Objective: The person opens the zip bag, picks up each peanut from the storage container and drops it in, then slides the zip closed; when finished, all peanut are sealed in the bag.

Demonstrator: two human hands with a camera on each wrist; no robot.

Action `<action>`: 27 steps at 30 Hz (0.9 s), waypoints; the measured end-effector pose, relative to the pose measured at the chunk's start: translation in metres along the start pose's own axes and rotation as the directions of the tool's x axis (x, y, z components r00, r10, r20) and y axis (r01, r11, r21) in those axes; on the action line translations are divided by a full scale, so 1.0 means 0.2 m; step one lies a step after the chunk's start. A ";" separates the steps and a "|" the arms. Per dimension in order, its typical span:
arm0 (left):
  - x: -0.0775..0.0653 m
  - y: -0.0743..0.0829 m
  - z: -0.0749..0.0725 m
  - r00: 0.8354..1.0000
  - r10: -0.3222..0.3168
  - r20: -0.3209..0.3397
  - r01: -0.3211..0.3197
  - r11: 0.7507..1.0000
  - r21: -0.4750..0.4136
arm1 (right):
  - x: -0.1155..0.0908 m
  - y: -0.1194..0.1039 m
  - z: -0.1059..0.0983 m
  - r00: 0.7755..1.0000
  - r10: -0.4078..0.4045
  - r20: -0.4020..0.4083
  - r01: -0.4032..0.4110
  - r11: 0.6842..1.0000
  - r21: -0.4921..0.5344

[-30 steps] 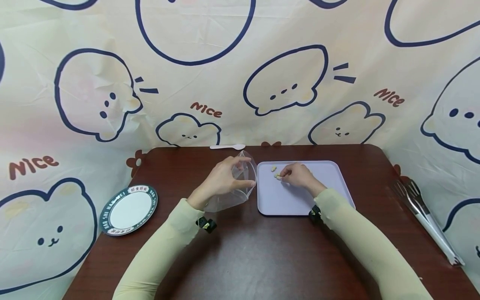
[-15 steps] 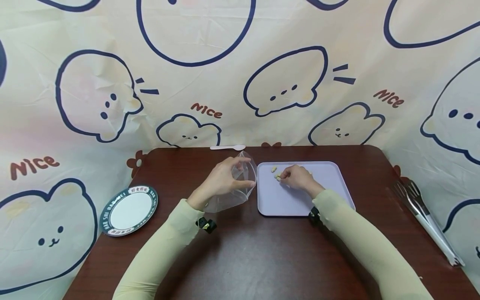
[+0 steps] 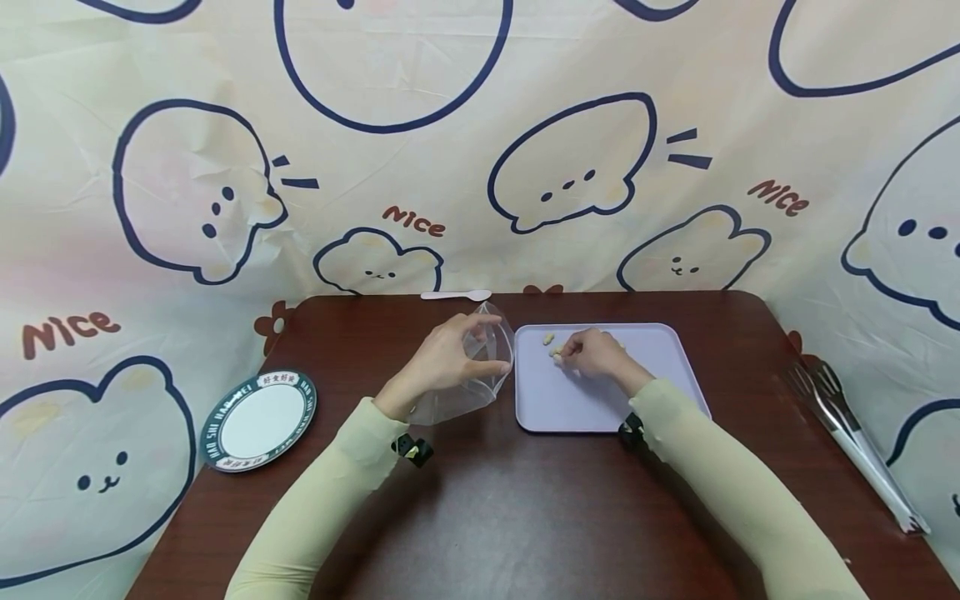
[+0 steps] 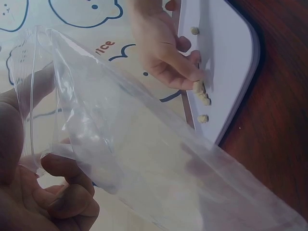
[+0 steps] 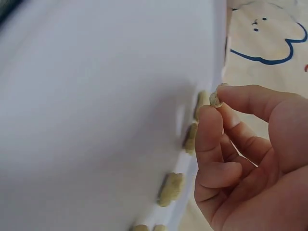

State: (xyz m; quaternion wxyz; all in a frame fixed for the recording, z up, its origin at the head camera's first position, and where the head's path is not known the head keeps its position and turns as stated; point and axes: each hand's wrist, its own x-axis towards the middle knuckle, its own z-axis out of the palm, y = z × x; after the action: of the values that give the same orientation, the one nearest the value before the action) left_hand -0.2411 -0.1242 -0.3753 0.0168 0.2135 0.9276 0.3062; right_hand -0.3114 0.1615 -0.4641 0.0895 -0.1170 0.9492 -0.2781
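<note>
My left hand (image 3: 447, 354) holds a clear zip bag (image 4: 120, 125) by its mouth, the thumb and forefinger spread wide and the other fingers curled. Its mouth gapes toward the lilac tray (image 3: 570, 412), and nothing shows inside. Over that tray, my right hand (image 3: 596, 353) pinches a peanut (image 5: 215, 99) between thumb and forefinger, seen best in the right wrist view. Several more peanuts in their shells lie on the tray: one peanut (image 3: 548, 338) sits left of the hand, and another peanut (image 5: 171, 189) shows near the tray's edge.
A green-rimmed plate (image 3: 258, 377) lies at the table's left edge. At the back is a white plastic spoon (image 3: 457, 295). Metal tongs (image 3: 855, 442) rest along the right side. A patterned cloth (image 3: 465, 167) hangs behind the brown table (image 3: 480, 517).
Almost nothing differs. My right hand has shifted only slightly at the peanuts on the tray, and my left hand keeps the bag in the same place.
</note>
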 end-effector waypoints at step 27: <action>0.01 0.00 0.01 1.000 -0.010 0.000 0.010 1.000 -0.005 | -0.19 -0.38 -0.21 0.980 -0.192 -0.048 0.198 0.938 0.285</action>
State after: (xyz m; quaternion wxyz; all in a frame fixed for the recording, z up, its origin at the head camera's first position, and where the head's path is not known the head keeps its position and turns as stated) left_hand -0.2418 -0.1218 -0.3763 0.0189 0.2086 0.9278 0.3086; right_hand -0.2713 0.1298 -0.3836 0.0684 -0.1934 0.8831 -0.4219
